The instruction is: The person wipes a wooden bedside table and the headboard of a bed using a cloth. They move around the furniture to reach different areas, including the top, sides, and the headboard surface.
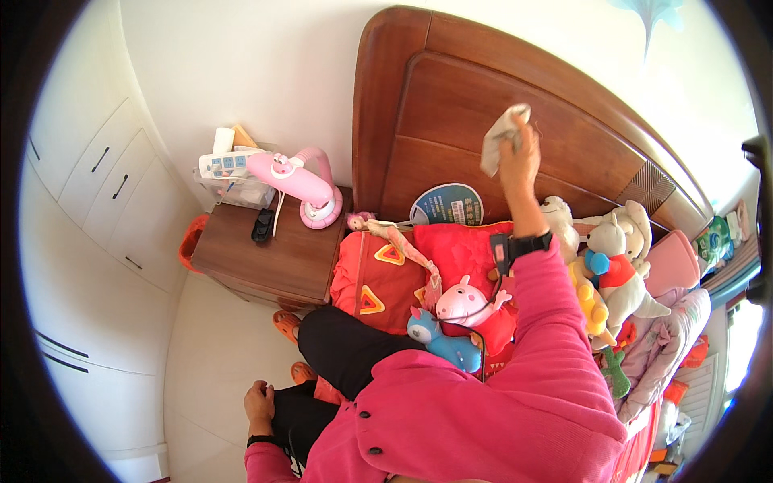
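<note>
My right hand (520, 158) is raised in front of the wooden headboard (459, 102) and holds a pale, crumpled cloth (500, 136). Whether the cloth touches the wood cannot be told. My left hand (259, 399) rests by my knee, low on the left, with nothing seen in it; its fingers are partly hidden. Below the headboard lie a red pillow (453, 253), a doll (392, 235) and a round hand fan (447, 204). A pink pig plush toy (464, 302) and a blue plush toy (450, 344) lie beside my lap.
On the left, a brown nightstand (266, 256) bears a pink desk lamp (302, 181), a clear plastic box (256, 192) and a power strip (226, 162). Several plush toys, among them a grey one (625, 290), crowd the right of the bed near a pink bin (673, 262). White cabinets (96, 259) line the left side.
</note>
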### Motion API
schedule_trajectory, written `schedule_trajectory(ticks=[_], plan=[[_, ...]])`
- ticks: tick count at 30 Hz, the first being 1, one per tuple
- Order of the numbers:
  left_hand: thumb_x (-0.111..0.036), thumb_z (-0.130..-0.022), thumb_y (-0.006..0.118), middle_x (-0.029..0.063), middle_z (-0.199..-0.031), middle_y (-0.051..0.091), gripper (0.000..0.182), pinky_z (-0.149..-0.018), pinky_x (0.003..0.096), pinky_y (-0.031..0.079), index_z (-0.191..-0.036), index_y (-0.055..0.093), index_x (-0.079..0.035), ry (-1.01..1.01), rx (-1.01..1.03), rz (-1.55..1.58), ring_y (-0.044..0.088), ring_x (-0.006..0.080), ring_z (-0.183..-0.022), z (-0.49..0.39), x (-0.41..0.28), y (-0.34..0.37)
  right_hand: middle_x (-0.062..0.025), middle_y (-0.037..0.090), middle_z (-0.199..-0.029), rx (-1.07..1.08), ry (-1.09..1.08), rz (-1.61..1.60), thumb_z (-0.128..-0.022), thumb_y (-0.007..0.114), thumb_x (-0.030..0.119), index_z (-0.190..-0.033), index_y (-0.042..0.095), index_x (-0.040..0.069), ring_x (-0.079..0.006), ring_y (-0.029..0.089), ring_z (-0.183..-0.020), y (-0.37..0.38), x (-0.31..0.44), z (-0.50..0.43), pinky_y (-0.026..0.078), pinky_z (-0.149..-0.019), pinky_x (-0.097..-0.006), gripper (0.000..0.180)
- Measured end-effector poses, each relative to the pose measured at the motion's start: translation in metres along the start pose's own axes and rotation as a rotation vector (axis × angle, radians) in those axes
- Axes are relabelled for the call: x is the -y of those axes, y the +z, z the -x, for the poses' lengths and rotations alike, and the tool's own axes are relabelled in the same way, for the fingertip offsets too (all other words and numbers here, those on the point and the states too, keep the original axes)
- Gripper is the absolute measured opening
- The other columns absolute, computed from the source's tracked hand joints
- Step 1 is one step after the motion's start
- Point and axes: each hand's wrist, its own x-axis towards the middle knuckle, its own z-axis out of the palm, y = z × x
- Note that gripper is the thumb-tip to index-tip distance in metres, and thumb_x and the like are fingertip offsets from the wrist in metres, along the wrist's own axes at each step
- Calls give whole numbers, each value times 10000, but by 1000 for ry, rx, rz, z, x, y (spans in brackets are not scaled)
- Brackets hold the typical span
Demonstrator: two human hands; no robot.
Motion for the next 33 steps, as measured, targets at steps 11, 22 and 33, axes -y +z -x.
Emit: schedule_trajectory(ticks=[11, 22, 33], plan=[[-237, -854, 674, 145, -878, 716, 225, -775, 440, 532, -973, 683, -47, -19, -22, 12, 677, 340, -838, 4, -2, 0, -138, 487, -1160, -163, -24, 112, -844, 600, 27, -1281, 564, 227, -373, 590, -997, 54, 19, -66, 527, -821, -472, 482], [-252, -851, 671, 141, -872, 712, 224, -783, 447, 529, -961, 687, -58, -56, 14, -47, 672, 344, -847, 1, -8, -2, -128, 525, -1001, 241, -446, 29, -847, 585, 50, -990, 634, 162, -347, 620, -866, 143, 76, -26, 562, -717, -421, 189], [-252, -848, 672, 150, -934, 719, 250, -804, 437, 533, -1004, 691, -57, -92, -5, -7, 680, 342, -889, 12, -2, -6, -190, 595, -837, 774, -396, -244, -829, 638, 105, -998, 658, 183, -386, 602, -872, 110, 37, 83, 503, -768, -470, 188]])
